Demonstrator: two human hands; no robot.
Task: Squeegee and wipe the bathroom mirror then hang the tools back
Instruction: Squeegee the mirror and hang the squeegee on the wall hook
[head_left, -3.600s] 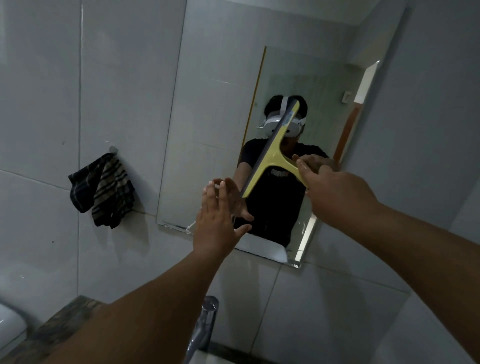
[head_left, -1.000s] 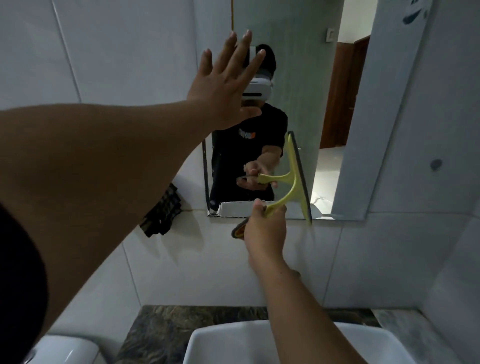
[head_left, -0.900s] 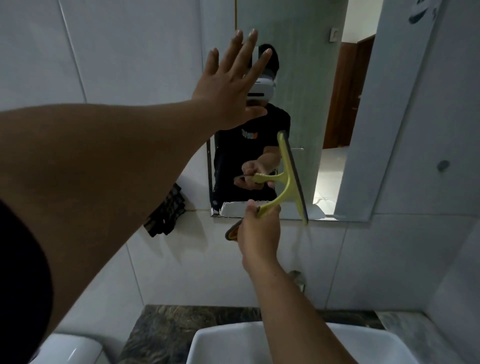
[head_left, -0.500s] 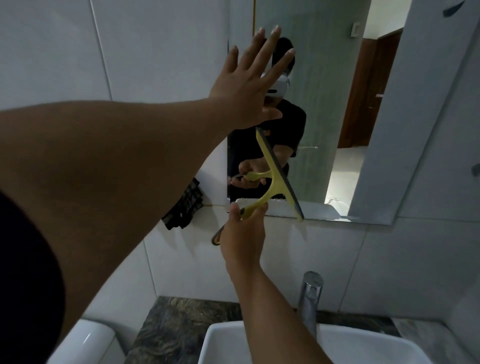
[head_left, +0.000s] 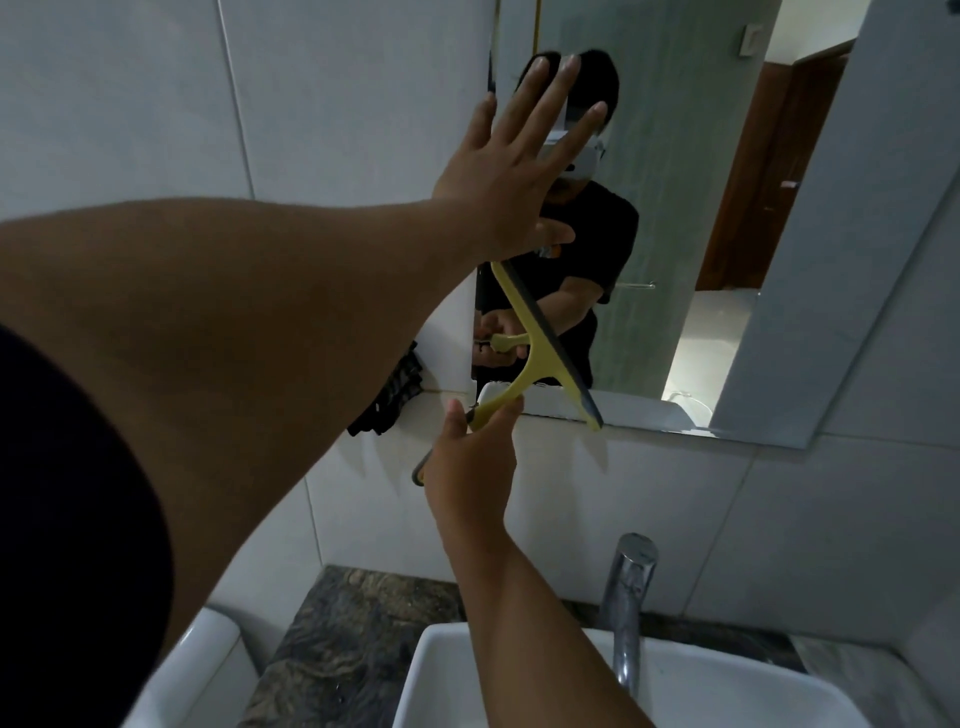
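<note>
The wall mirror (head_left: 675, 218) fills the upper middle and right of the view. My right hand (head_left: 470, 460) grips the handle of a yellow squeegee (head_left: 543, 345), whose dark blade slants across the mirror's lower left part, its low end at the bottom edge. My left hand (head_left: 514, 156) is raised with fingers spread, palm against the mirror's upper left area. A dark striped cloth (head_left: 392, 397) hangs on the tiled wall left of the mirror, mostly hidden behind my left arm.
A white basin (head_left: 701, 686) sits below with a chrome tap (head_left: 628, 597) at its back. Dark marbled counter (head_left: 343, 639) lies left of it, and a white toilet tank (head_left: 192, 670) at the lower left. Grey wall tiles surround the mirror.
The squeegee blade has tilted from near upright to a slant and shifted left along the mirror's lower edge. My left hand stays flat on the glass. The view has panned slightly.
</note>
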